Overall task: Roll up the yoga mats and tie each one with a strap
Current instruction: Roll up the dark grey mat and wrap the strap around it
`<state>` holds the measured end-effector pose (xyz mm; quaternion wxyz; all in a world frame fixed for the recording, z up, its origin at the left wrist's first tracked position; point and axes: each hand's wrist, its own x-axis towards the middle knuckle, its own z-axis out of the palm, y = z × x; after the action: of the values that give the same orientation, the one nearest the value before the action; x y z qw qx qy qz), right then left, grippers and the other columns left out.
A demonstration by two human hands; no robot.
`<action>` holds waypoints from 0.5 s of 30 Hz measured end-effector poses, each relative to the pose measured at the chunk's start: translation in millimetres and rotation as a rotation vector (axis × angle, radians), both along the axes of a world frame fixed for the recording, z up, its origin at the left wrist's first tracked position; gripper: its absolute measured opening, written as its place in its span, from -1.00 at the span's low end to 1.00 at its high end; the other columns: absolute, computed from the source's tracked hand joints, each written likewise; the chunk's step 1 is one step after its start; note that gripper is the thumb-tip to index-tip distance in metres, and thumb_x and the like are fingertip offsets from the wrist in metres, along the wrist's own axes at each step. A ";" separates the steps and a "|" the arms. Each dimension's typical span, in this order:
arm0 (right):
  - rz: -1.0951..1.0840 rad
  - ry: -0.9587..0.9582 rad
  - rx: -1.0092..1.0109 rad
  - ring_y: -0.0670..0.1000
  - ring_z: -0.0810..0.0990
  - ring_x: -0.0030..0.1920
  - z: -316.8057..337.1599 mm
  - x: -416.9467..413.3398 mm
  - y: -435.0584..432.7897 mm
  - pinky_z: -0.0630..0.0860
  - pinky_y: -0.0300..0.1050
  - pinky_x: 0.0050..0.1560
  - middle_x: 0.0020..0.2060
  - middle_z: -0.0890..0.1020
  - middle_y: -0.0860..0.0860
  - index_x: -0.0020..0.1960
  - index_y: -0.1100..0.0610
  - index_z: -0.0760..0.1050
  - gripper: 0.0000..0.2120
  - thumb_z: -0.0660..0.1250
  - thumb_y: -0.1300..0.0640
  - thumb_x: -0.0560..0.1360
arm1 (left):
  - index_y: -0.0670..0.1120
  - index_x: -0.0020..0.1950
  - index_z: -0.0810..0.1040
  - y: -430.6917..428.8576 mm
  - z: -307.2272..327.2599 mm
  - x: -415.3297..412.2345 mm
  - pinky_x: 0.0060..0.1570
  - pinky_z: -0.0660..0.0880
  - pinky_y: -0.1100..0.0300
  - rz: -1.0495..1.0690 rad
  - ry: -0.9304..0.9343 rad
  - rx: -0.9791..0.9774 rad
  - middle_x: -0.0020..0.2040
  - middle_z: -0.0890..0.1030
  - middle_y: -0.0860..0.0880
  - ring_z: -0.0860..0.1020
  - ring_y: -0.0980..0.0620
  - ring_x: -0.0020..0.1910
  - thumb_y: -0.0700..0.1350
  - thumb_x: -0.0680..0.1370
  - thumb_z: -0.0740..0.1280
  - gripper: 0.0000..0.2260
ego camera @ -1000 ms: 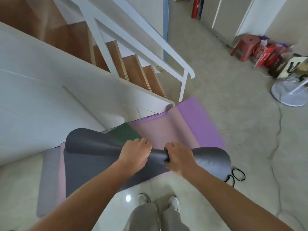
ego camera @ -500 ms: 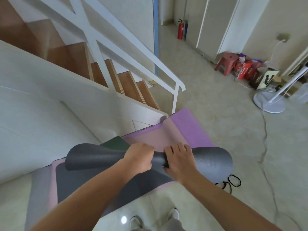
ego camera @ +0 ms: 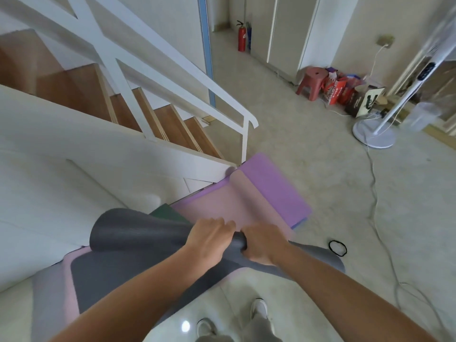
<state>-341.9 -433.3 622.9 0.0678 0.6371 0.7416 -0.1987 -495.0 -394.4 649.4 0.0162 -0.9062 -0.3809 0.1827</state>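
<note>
- Grey yoga mat (ego camera: 138, 233) is lying partly rolled on a stack of mats on the floor (ego camera: 320, 169), beside the foot of the staircase (ego camera: 172, 124). Its loose end is spreading flat toward the person.
- Left hand (ego camera: 209, 235) is wrapping over the middle of the roll, knuckles up. Its grip is clamped on the grey yoga mat.
- Right hand (ego camera: 264, 245) is sitting just beside the left, fingers curling over the far side of the roll. Its grip is also clamped on the mat.
- Both forearms are reaching in from the lower edge and converging at the roll, which is pinching narrow at the hands and flaring at both ends.
- Pink mat (ego camera: 222, 203) is lying under the grey one, with a purple mat (ego camera: 276, 188) showing beyond it and a green mat (ego camera: 167, 213) peeking out near the stairs.
- Black strap (ego camera: 337, 248) is lying looped on the floor, near the roll's right end and not touching it.
- White shoes (ego camera: 257, 309) are showing at the bottom.
- Red bag (ego camera: 333, 88) by a red stool (ego camera: 312, 80) is carrying white lettering too blurred to read. A cream bag (ego camera: 369, 101) is showing one large dark mark that I cannot read.
- Fan stand (ego camera: 375, 134) and a fire extinguisher (ego camera: 242, 35) are standing farther off.
</note>
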 end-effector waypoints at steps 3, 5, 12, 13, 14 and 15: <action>-0.009 0.002 -0.007 0.07 0.57 -0.23 -2.8 2.3 1.0 0.59 -0.02 -0.14 -0.23 0.61 -0.03 -0.04 0.03 0.47 -0.83 0.31 -0.01 0.42 | -0.08 0.17 0.43 4.2 3.4 2.8 -0.19 0.35 0.13 0.034 -0.005 -0.074 -0.02 0.63 -0.06 0.63 -0.12 -0.04 -0.21 0.48 0.39 -0.71; 0.007 -0.032 0.034 0.07 0.54 -0.24 -2.4 4.9 0.8 0.56 -0.05 -0.16 -0.19 0.61 -0.03 -0.03 0.04 0.43 -0.81 0.32 -0.02 0.42 | -0.06 0.14 0.44 6.6 11.8 7.1 -0.20 0.37 0.14 0.074 0.025 -0.183 -0.09 0.59 -0.01 0.58 -0.10 -0.11 -0.09 0.44 0.43 -0.68; 0.007 -0.138 0.237 0.08 0.54 -0.02 -5.2 12.9 -4.4 0.35 -0.09 -0.24 -0.01 0.56 0.02 0.11 0.08 0.40 -0.62 0.41 -0.13 0.47 | -0.04 0.08 0.41 26.9 32.5 11.9 -0.18 0.38 0.11 0.287 -0.024 -0.662 -0.02 0.52 0.00 0.51 -0.07 -0.05 0.00 0.46 0.45 -0.70; 0.002 -0.161 0.285 0.08 0.56 -0.14 -6.3 12.6 -5.1 0.34 -0.11 -0.31 -0.13 0.57 0.03 0.01 0.09 0.44 -0.54 0.53 -0.17 0.33 | -0.05 0.07 0.39 24.8 32.1 14.1 -0.18 0.35 0.11 0.247 -0.029 -0.574 -0.03 0.50 -0.01 0.51 -0.08 -0.04 -0.04 0.49 0.42 -0.73; -0.017 -0.194 0.286 0.07 0.55 -0.28 -8.1 12.8 -5.6 0.33 -0.12 -0.39 -0.26 0.56 0.04 -0.12 0.10 0.47 -0.44 0.65 -0.19 0.13 | -0.06 0.07 0.37 21.4 33.2 17.6 -0.17 0.32 0.12 0.200 -0.025 -0.448 -0.02 0.49 -0.02 0.52 -0.10 -0.02 -0.08 0.51 0.39 -0.76; -0.059 -0.208 0.334 0.07 0.52 -0.37 -10.0 13.7 -4.9 0.35 -0.11 -0.44 -0.35 0.53 0.03 -0.21 0.11 0.48 -0.38 0.70 -0.18 -0.05 | -0.06 0.09 0.35 16.8 34.8 21.6 -0.15 0.31 0.13 0.159 -0.027 -0.305 0.01 0.49 -0.03 0.53 -0.10 0.03 -0.13 0.53 0.37 -0.77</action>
<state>-328.2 -438.2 613.0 0.0315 0.6782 0.7342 -0.0081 -473.4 -377.5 684.2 -0.1411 -0.8676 -0.4193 0.2270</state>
